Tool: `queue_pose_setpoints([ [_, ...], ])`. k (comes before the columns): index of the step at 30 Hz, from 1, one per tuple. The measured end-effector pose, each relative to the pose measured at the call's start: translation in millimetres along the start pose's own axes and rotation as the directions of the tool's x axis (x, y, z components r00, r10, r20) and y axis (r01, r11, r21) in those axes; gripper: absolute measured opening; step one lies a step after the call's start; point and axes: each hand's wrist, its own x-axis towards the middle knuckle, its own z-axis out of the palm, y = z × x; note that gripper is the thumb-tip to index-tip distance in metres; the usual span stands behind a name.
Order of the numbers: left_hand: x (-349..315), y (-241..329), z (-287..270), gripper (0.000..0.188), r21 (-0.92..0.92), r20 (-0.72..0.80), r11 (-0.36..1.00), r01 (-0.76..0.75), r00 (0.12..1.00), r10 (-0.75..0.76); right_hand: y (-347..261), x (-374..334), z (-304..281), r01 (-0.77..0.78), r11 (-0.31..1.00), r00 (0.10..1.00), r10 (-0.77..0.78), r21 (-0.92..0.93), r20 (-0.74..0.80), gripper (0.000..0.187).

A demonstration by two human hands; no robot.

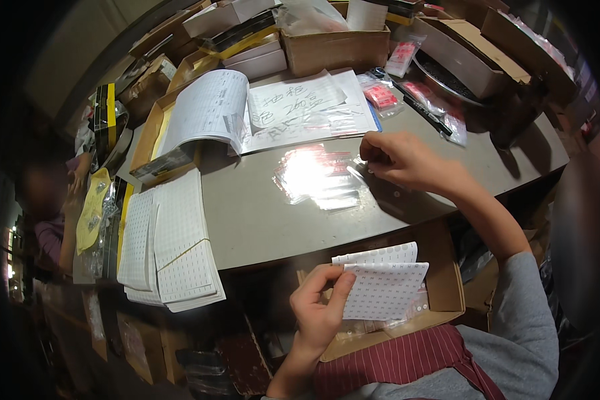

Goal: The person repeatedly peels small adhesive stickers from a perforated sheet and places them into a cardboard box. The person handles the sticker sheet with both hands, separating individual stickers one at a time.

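My left hand (317, 308) pinches a folded white sheet (385, 293) printed with rows of small marks, above an open cardboard box at my lap. The sheet looks like a label sheet. My right hand (401, 160) is over the grey table, its fingers curled and pressed together beside a pile of small clear plastic bags (313, 177). Whatever those fingertips hold, if anything, is hidden. Strong glare washes out much of the bag pile. A small round pale dot (397, 194) lies on the table below my right hand.
Stacks of printed sheets (180, 247) lie at the table's left edge, one banded. Handwritten papers (293, 100), red-marked bags (383, 97) and a black marker (427, 115) sit farther back. Cardboard boxes (337, 50) line the rear. The lap box (447, 303) holds clear bags. Another person sits at left.
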Motion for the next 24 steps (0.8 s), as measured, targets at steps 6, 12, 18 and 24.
queue_pose_setpoints([
  [6,-1,1,-1,0.006,0.010,-0.003,1.000,0.008,1.000,-0.008,-7,-6,26,0.127,0.844,0.972,-0.210,-0.521,-0.103,0.024],
  [12,4,5,-1,0.006,0.127,-0.015,0.989,-0.068,0.997,0.071,-25,-14,7,-0.052,0.736,0.970,-0.122,-0.675,-0.208,0.034],
  [18,7,9,-1,0.008,0.266,-0.048,0.958,-0.109,0.991,0.126,-61,-57,5,0.281,0.958,0.959,-0.278,-0.049,0.059,0.048],
  [24,10,15,6,0.011,0.403,-0.025,0.893,-0.199,0.973,0.228,-88,-80,24,0.284,0.951,0.944,-0.300,0.121,0.138,0.040],
])
